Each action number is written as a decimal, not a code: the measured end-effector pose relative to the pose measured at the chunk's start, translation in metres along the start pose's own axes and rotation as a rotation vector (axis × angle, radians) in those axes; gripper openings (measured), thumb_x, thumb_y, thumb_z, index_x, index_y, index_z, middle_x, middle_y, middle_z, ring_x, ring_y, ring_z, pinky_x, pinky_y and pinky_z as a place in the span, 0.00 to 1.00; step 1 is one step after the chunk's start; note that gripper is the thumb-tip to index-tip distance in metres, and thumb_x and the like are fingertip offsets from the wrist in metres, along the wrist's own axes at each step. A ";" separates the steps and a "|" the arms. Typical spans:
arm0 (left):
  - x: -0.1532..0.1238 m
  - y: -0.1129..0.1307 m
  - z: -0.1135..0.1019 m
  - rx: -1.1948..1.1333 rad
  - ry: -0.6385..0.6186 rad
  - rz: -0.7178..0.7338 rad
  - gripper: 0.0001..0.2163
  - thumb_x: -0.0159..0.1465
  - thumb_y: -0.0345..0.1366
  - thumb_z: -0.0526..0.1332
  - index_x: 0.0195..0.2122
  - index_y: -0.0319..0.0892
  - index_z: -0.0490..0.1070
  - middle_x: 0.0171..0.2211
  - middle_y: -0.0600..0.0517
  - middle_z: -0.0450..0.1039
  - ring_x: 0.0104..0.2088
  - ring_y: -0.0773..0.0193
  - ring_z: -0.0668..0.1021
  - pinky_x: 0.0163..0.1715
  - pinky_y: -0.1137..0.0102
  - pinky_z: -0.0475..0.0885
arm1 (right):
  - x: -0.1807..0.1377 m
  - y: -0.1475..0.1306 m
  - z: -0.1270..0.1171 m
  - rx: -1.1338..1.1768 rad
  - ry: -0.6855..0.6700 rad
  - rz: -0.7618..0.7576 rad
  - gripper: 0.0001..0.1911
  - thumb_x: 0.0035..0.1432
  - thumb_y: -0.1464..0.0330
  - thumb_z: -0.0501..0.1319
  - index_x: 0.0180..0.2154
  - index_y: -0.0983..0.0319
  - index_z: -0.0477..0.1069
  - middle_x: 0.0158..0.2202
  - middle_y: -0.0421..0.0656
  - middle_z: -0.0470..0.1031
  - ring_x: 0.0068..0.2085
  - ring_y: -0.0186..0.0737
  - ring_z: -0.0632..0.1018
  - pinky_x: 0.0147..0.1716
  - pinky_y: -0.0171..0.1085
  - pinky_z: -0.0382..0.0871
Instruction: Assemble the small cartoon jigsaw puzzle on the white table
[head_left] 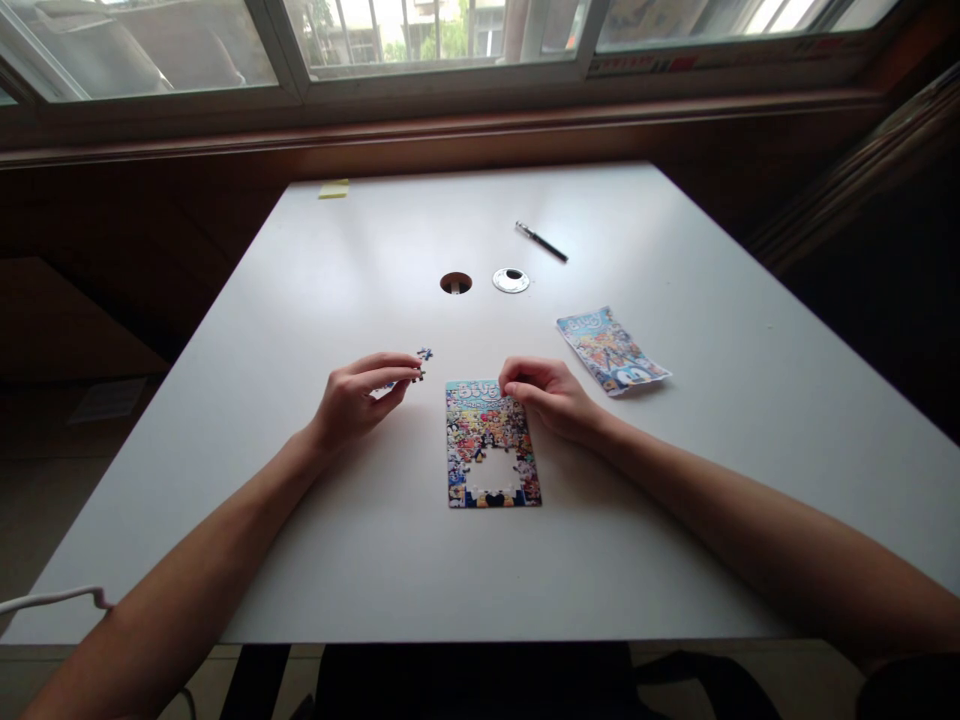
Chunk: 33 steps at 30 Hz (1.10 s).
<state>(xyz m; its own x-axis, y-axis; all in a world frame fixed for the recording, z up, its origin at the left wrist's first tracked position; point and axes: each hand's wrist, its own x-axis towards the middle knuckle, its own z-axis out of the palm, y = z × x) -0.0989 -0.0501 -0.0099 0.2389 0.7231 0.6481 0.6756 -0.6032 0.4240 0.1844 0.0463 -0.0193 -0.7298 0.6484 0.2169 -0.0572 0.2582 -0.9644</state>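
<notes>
A small jigsaw puzzle (487, 425) lies flat on the white table, its colourful picture filled in around a bare white gap in the lower middle. To its upper left, my left hand (364, 390) is closed around several loose puzzle pieces (425, 354), which poke out past the fingertips. My right hand (551, 392) rests over the puzzle's upper right edge with its fingers curled in. Whether a piece is pinched there is hidden. Right of that hand lies a creased paper sheet (611, 350) printed with a similar picture.
Farther back on the table (360, 280) are a black pen (541, 241), a round cable hole (456, 283) and a silver ring cover (511, 280). Yellow tape (334, 189) marks the far left corner. A white cable (56, 600) runs by my left forearm.
</notes>
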 end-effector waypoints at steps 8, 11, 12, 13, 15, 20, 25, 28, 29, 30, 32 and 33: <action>0.004 0.014 0.009 -0.051 -0.050 0.069 0.05 0.63 0.26 0.65 0.38 0.41 0.79 0.40 0.48 0.78 0.40 0.66 0.81 0.41 0.68 0.80 | 0.001 -0.002 0.001 0.000 0.000 0.005 0.07 0.59 0.66 0.62 0.31 0.63 0.72 0.28 0.39 0.70 0.31 0.35 0.68 0.33 0.37 0.60; 0.004 0.018 0.011 -0.070 -0.049 0.057 0.04 0.63 0.28 0.66 0.37 0.43 0.79 0.39 0.49 0.76 0.38 0.67 0.80 0.37 0.70 0.80 | 0.001 -0.002 0.001 -0.003 -0.005 0.003 0.07 0.59 0.66 0.62 0.31 0.63 0.72 0.28 0.39 0.70 0.32 0.36 0.68 0.33 0.37 0.60; 0.004 0.019 0.012 -0.082 -0.052 0.049 0.04 0.63 0.28 0.66 0.37 0.43 0.79 0.39 0.49 0.76 0.38 0.67 0.80 0.37 0.70 0.80 | 0.001 -0.002 0.001 -0.005 -0.005 0.003 0.07 0.59 0.66 0.62 0.31 0.63 0.72 0.28 0.39 0.70 0.32 0.36 0.68 0.34 0.37 0.60; 0.004 0.020 0.013 -0.097 -0.057 0.042 0.05 0.63 0.28 0.66 0.38 0.43 0.79 0.40 0.49 0.77 0.38 0.67 0.80 0.37 0.70 0.80 | 0.001 -0.001 0.001 -0.007 -0.004 0.005 0.07 0.59 0.66 0.62 0.31 0.63 0.72 0.28 0.39 0.70 0.32 0.36 0.68 0.34 0.37 0.60; 0.003 0.022 0.014 -0.128 -0.071 0.031 0.06 0.63 0.27 0.65 0.39 0.43 0.80 0.41 0.49 0.77 0.39 0.67 0.80 0.39 0.70 0.80 | 0.001 -0.001 0.001 -0.010 0.002 0.006 0.06 0.59 0.67 0.62 0.31 0.63 0.72 0.28 0.39 0.70 0.32 0.35 0.68 0.34 0.37 0.60; 0.004 0.027 0.015 -0.169 -0.071 0.044 0.08 0.63 0.25 0.65 0.39 0.43 0.80 0.41 0.48 0.79 0.40 0.66 0.81 0.41 0.69 0.81 | 0.003 -0.001 0.001 -0.005 0.013 -0.002 0.07 0.59 0.66 0.62 0.30 0.63 0.72 0.28 0.39 0.69 0.32 0.35 0.68 0.34 0.37 0.60; 0.007 0.031 0.016 -0.190 -0.083 0.039 0.07 0.63 0.26 0.65 0.39 0.43 0.79 0.40 0.49 0.79 0.40 0.66 0.82 0.42 0.68 0.81 | 0.004 -0.003 0.000 0.011 0.027 0.009 0.07 0.58 0.66 0.62 0.30 0.63 0.73 0.28 0.39 0.71 0.32 0.36 0.69 0.35 0.37 0.61; 0.008 0.034 0.019 -0.212 -0.105 0.042 0.06 0.63 0.26 0.65 0.39 0.42 0.79 0.40 0.49 0.80 0.40 0.66 0.82 0.42 0.69 0.80 | 0.004 -0.001 0.000 0.026 0.051 0.015 0.06 0.58 0.67 0.63 0.30 0.63 0.73 0.28 0.39 0.71 0.33 0.36 0.69 0.36 0.37 0.61; 0.008 0.036 0.021 -0.220 -0.117 0.045 0.05 0.63 0.26 0.65 0.39 0.42 0.79 0.40 0.49 0.80 0.40 0.66 0.82 0.41 0.69 0.80 | 0.004 0.000 0.000 0.034 0.058 0.015 0.06 0.57 0.67 0.62 0.30 0.63 0.73 0.28 0.39 0.71 0.33 0.36 0.69 0.36 0.37 0.61; 0.008 0.037 0.022 -0.228 -0.133 0.050 0.05 0.64 0.27 0.65 0.39 0.42 0.79 0.40 0.49 0.80 0.40 0.67 0.82 0.41 0.69 0.81 | 0.005 0.001 -0.001 0.044 0.065 0.016 0.05 0.57 0.68 0.62 0.30 0.63 0.73 0.28 0.39 0.71 0.33 0.36 0.69 0.36 0.37 0.61; 0.007 0.039 0.025 -0.248 -0.172 0.064 0.05 0.64 0.28 0.65 0.39 0.42 0.79 0.40 0.49 0.80 0.40 0.66 0.82 0.41 0.70 0.81 | 0.005 0.002 -0.001 0.060 0.075 0.017 0.05 0.57 0.68 0.62 0.30 0.63 0.73 0.28 0.39 0.71 0.33 0.36 0.69 0.37 0.37 0.61; 0.006 0.039 0.027 -0.260 -0.188 0.070 0.05 0.64 0.28 0.65 0.39 0.42 0.79 0.40 0.49 0.80 0.40 0.66 0.82 0.41 0.70 0.80 | 0.005 0.002 -0.001 0.065 0.077 0.019 0.05 0.57 0.68 0.62 0.30 0.63 0.73 0.28 0.39 0.71 0.33 0.36 0.69 0.37 0.37 0.61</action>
<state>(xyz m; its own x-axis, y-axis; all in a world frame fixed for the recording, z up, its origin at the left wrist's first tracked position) -0.0522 -0.0601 -0.0063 0.4200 0.7115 0.5634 0.4582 -0.7021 0.5450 0.1811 0.0504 -0.0205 -0.6771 0.7063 0.2065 -0.0892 0.1998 -0.9758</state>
